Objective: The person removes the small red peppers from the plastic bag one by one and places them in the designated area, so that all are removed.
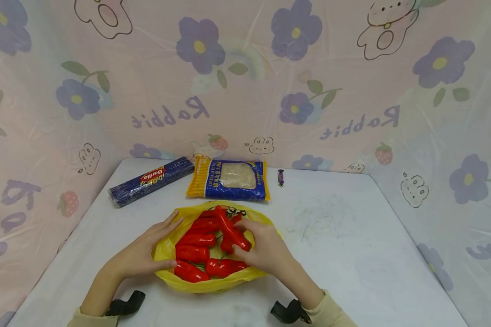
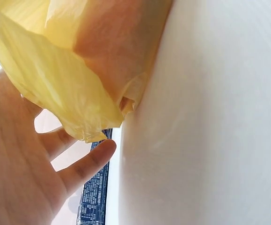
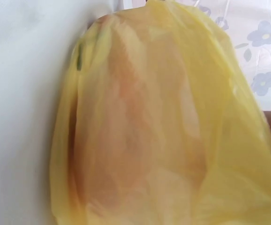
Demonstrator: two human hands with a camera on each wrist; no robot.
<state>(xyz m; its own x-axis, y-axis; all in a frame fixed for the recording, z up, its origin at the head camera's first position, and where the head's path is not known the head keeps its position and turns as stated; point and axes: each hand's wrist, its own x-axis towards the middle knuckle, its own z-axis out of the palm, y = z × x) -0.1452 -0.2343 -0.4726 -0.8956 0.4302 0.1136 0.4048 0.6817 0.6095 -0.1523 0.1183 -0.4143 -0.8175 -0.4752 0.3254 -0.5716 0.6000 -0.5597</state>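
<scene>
A yellow plastic bag [image 1: 204, 287] lies wide-mouthed on the table, with several glossy red peppers [image 1: 192, 253] inside. My right hand [image 1: 268, 245] reaches over its right rim and pinches one red pepper [image 1: 233, 234] between thumb and fingers, on top of the others. At the left rim, my left hand [image 1: 137, 254] touches the bag with its fingers spread and fairly straight, the thumb over the edge. The left wrist view shows that hand [image 2: 18, 159] beside the bag's side [image 2: 55, 75]. In the right wrist view the bag [image 3: 140, 117] hides most of the hand.
Behind the bag lie a dark blue spaghetti pack [image 1: 151, 180] at left and a blue-and-yellow pasta bag [image 1: 237, 177]. A small dark wrapped piece [image 1: 280, 177] is to their right. Patterned curtain [image 1: 245, 91] surrounds the white table [image 1: 343, 254] at the back and sides.
</scene>
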